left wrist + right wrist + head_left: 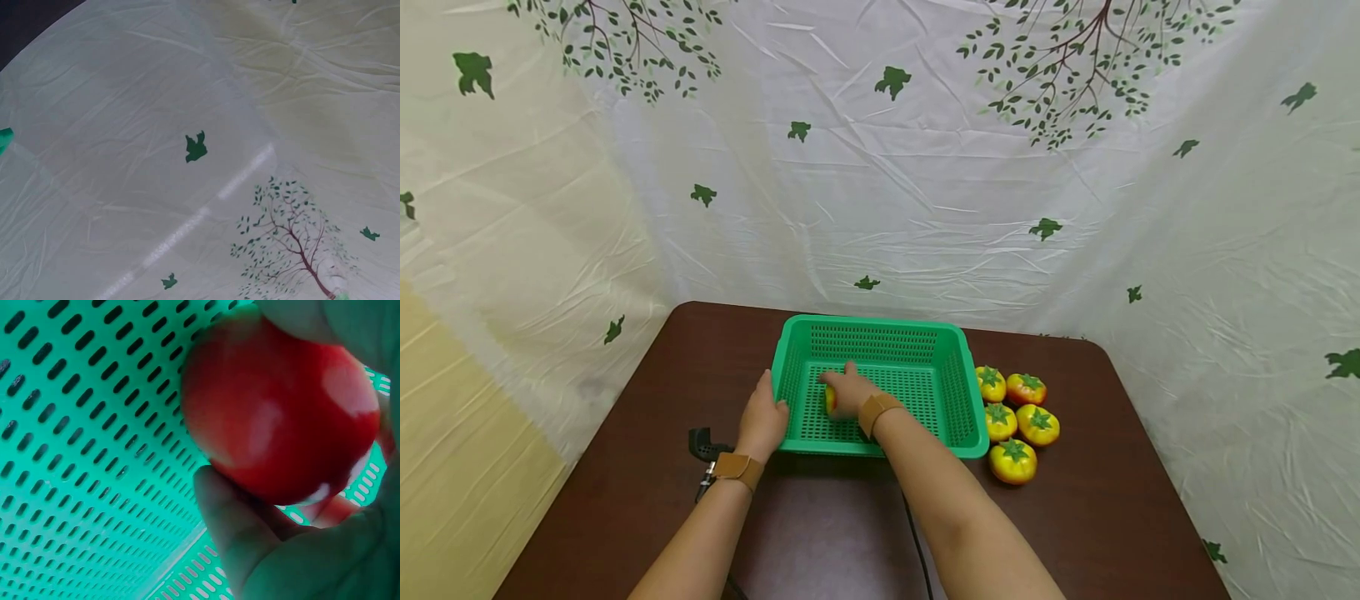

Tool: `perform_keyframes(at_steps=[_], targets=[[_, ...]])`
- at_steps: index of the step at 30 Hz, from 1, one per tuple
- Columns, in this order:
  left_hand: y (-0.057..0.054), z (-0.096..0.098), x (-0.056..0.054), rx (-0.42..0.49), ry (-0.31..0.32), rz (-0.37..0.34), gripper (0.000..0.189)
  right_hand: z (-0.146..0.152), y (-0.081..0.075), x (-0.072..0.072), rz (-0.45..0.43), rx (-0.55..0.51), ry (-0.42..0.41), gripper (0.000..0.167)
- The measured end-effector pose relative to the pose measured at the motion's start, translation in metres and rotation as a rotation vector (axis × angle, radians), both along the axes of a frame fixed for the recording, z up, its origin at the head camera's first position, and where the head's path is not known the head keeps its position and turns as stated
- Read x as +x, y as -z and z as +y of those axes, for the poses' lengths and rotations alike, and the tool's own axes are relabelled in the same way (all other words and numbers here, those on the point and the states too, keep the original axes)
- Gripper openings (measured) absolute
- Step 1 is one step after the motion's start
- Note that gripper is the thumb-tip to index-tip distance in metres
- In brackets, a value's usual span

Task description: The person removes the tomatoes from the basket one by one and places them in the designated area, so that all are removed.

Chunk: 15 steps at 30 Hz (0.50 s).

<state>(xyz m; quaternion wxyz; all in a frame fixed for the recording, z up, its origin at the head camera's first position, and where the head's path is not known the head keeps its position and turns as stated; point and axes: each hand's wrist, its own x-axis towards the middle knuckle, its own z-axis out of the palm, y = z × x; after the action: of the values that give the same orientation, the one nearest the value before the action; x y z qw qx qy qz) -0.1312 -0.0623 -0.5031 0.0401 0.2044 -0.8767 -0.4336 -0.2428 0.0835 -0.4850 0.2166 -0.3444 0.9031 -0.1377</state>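
Observation:
A green plastic basket [880, 448] with slotted walls stands on the dark table. My left hand [763, 423] holds its left side, the thumb over the rim and the fingers along the outside. Inside the basket, toward the left, my right hand [848, 392] grips a red and yellow tomato [831, 400]. In the right wrist view the fingers [231, 531] curl around the tomato's smooth red side [281, 412], close to a slotted wall [94, 425]. The left wrist view shows mostly cloth; the left hand is out of sight there.
Several yellow-red tomatoes [1013, 462] with green tops lie against the basket's right side. A small black device [703, 446] is beside the left wrist. A black cable [917, 533] runs over the table [1120, 517]. White leaf-printed cloth [925, 250] hangs behind and around.

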Motion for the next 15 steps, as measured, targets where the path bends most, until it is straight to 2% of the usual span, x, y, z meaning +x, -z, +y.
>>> perform_keyframes(at_steps=[7,15], targets=[[0.0005,0.0005,-0.0001,-0.002,-0.005,-0.002,0.067,-0.0001,0.0054,-0.0049,0.052,-0.003,0.001,0.062],[0.0008,0.0009,0.0,-0.006,-0.009,0.002,0.067,0.0006,0.0064,-0.0093,0.03,-0.022,0.039,0.061]])
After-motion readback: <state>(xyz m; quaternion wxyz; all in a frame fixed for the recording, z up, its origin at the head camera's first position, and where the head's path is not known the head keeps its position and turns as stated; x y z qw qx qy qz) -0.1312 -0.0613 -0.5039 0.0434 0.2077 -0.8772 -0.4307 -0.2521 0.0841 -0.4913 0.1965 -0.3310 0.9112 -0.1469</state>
